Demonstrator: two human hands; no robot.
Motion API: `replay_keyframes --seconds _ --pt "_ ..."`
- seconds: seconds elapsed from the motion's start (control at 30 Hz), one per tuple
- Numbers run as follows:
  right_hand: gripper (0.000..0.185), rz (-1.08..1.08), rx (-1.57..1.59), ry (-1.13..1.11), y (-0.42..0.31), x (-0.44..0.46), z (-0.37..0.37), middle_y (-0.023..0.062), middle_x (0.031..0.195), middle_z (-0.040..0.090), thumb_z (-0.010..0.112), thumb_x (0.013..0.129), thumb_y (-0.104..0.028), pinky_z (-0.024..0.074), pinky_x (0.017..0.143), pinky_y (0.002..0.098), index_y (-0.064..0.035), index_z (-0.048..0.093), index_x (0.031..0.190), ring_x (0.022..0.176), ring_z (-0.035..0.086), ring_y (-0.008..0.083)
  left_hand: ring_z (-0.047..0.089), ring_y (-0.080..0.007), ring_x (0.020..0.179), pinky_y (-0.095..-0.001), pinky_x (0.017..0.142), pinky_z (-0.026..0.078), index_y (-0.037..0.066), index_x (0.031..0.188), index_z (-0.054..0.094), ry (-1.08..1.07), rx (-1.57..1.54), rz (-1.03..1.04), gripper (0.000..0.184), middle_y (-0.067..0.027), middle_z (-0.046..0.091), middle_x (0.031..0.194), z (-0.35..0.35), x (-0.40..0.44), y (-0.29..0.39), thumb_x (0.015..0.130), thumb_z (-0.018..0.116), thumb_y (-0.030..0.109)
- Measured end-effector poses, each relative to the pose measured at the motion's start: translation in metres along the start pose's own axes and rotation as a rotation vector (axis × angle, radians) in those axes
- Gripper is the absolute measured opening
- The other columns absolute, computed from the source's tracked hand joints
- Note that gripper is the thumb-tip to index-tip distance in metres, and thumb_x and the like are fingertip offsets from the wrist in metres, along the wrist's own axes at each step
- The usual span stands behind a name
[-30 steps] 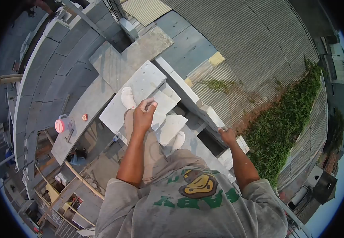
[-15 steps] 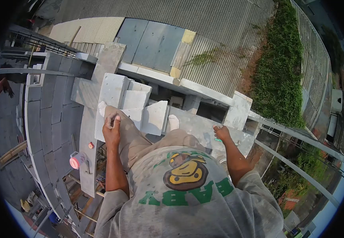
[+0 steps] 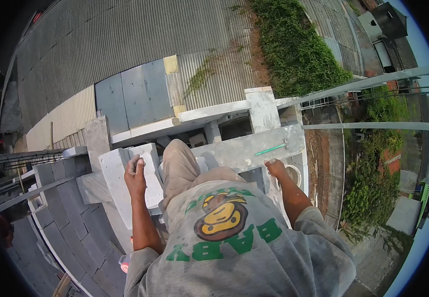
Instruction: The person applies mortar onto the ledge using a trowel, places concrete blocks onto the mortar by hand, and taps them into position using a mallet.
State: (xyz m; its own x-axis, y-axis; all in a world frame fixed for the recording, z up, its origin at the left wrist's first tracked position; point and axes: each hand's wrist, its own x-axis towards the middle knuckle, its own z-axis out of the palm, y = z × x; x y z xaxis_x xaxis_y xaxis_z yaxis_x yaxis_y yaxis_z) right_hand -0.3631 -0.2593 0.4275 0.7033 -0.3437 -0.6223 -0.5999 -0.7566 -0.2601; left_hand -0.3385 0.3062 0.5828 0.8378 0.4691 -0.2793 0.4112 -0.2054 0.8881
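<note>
L hand [image 3: 135, 173] part-open, looks empty; R hand [image 3: 275, 168] nr hammer [image 3: 271, 150], palm hidden, can't tell grip.

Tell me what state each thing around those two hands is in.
Left hand: fingers loosely bent, nothing visible in it.
Right hand: fingers curled, no object visible in it.
Green-handled hammer: lying on the grey slab, beside the right hand.
Grey slab: lying flat.
White blocks: piled together, partly hidden.
White-rimmed container: partly hidden; contents unclear.
</note>
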Motion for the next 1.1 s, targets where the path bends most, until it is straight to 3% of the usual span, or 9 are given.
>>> replay_keyframes --seconds 0.23,0.4,0.5,0.6,0.77,0.87,1.0,1.07,1.1 --pt "0.049 0.153 0.057 -0.006 0.032 -0.079 -0.001 0.0163 0.072 0.066 0.067 0.081 -0.037 0.0518 0.05 0.0338 0.012 0.062 0.081 0.058 0.065 0.0225 0.061 -0.0195 0.096 -0.0306 0.086 0.047 -0.004 0.114 0.061 -0.25 -0.006 -0.006 0.037 -0.0149 0.065 0.105 0.073 0.023 -0.021 0.09 0.061 0.024" --pt "0.045 0.191 0.049 -0.061 0.062 -0.092 0.014 0.0162 0.071 0.066 0.062 0.08 -0.039 0.052 0.056 0.0365 0.0056 0.064 0.085 0.059 0.066 0.0233 0.062 -0.0174 0.093 -0.0285 0.083 0.048 -0.004 0.116 0.06 -0.405 0.043 0.001 0.037 -0.012 0.065 0.101 0.11 0.031 -0.026 0.089 0.062 0.023" --pt "0.062 0.251 0.209 -0.136 0.054 -0.095 0.016 0.0317 0.099 0.063 0.062 0.078 -0.049 0.0471 0.087 0.0453 0.0076 0.064 0.102 0.099 0.062 0.0409 0.062 -0.0176 0.093 -0.0287 0.083 0.048 -0.004 0.116 0.059 -0.464 0.086 -0.024 0.038 -0.0121 0.066 0.101 0.123 0.035 -0.021 0.089 0.062 0.023" --pt "0.062 0.283 0.233 -0.124 0.012 -0.108 -0.006 0.03 0.101 0.063 0.062 0.077 -0.049 0.0474 0.087 0.044 0.0076 0.064 0.101 0.1 0.062 0.039 0.063 -0.0206 0.094 -0.0306 0.084 0.048 -0.004 0.116 0.059 -0.532 0.166 -0.039 0.04 -0.0146 0.066 0.103 0.133 0.047 -0.04 0.089 0.063 0.025" --pt "0.056 -0.019 0.184 -0.195 -0.052 -0.124 -0.053 0.0207 0.105 0.066 0.065 0.077 -0.046 0.048 0.088 0.0395 -0.0084 0.061 0.118 0.099 0.062 0.0349 0.065 -0.0247 0.094 -0.0329 0.085 0.048 0.0 0.116 0.06 -0.612 0.373 0.038 0.042 -0.0163 0.067 0.103 0.158 0.047 -0.047 0.085 0.065 0.028" --pt "0.052 -0.164 0.129 -0.348 -0.077 -0.122 -0.064 0.0199 0.101 0.066 0.065 0.078 -0.041 0.0477 0.088 0.0395 -0.0096 0.061 0.119 0.101 0.061 0.0349 0.065 -0.0293 0.094 -0.0347 0.085 0.048 0.004 0.115 0.062 -0.766 0.425 0.011 0.046 -0.0179 0.067 0.103 0.179 0.035 -0.058 0.08 0.069 0.034" --pt "0.044 -0.348 -0.097 -0.422 -0.074 -0.102 -0.035 0.0231 0.113 0.06 0.066 0.075 -0.035 0.047 0.089 0.0425 -0.0148 0.064 0.113 0.104 0.059 0.0364 0.063 -0.032 0.1 -0.0351 0.088 0.047 0.006 0.117 0.062 -1.014 0.465 0.02 0.051 -0.0216 0.065 0.107 0.204 -0.01 -0.021 0.079 0.07 0.039" --pt "0.041 -0.41 -0.171 -0.443 -0.079 -0.095 -0.028 0.0246 0.112 0.059 0.067 0.073 -0.031 0.0465 0.088 0.0438 -0.0161 0.065 0.111 0.104 0.058 0.0374 0.062 -0.0328 0.104 -0.0346 0.09 0.047 0.005 0.117 0.062 -1.092 0.581 -0.141 0.051 -0.0203 0.064 0.11 0.205 -0.03 -0.004 0.078 0.07 0.038" --pt "0.037 -0.491 -0.188 -0.403 -0.078 -0.095 -0.02 0.0235 0.109 0.06 0.067 0.072 -0.031 0.047 0.087 0.0436 -0.0162 0.065 0.107 0.103 0.058 0.0372 0.061 -0.0326 0.105 -0.0349 0.09 0.047 0.006 0.116 0.062 -1.122 0.633 -0.064 0.05 -0.0194 0.064 0.111 0.201 -0.035 -0.008 0.078 0.07 0.037"
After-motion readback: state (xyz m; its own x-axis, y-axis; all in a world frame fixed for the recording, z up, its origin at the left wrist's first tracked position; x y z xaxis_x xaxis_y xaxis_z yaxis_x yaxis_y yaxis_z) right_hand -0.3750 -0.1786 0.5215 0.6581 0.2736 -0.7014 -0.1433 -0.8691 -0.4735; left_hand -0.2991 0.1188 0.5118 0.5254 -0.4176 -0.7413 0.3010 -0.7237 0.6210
